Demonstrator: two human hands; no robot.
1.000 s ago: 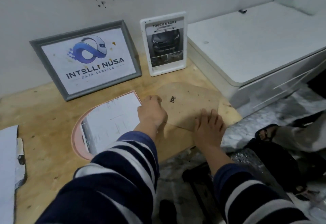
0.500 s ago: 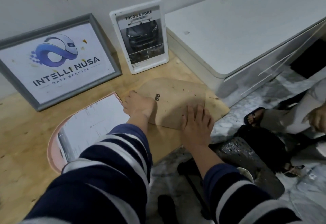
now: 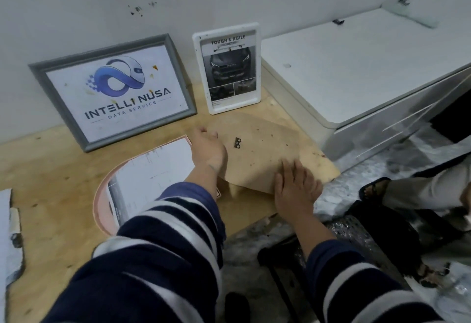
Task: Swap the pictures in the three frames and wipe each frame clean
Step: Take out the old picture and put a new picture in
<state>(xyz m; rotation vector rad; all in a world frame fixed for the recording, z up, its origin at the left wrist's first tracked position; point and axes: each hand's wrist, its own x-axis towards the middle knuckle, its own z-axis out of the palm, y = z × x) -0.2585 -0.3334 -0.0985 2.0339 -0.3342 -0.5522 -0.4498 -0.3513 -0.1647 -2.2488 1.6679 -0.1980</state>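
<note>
A grey frame (image 3: 112,88) with a blue logo picture leans on the wall at the left. Beside it stands a small white frame (image 3: 229,68) holding a car picture. A pink arched frame (image 3: 100,200) lies flat on the plywood floor board, with a white picture sheet (image 3: 150,177) on it. To its right lies the brown arched backing board (image 3: 262,152) with a small metal hanger. My left hand (image 3: 209,149) grips the board's left edge and lifts it slightly. My right hand (image 3: 295,187) presses flat on the board's near right edge.
A white cabinet (image 3: 356,68) stands at the right against the wall. A white cloth or paper (image 3: 7,233) lies at the far left edge. Another person's sandalled foot (image 3: 374,190) and trouser leg sit at the right on the marbled floor.
The left hand has shifted from resting on the board to holding its left edge, raising that side a little. The right hand stays flat on the board. The view swung left.
</note>
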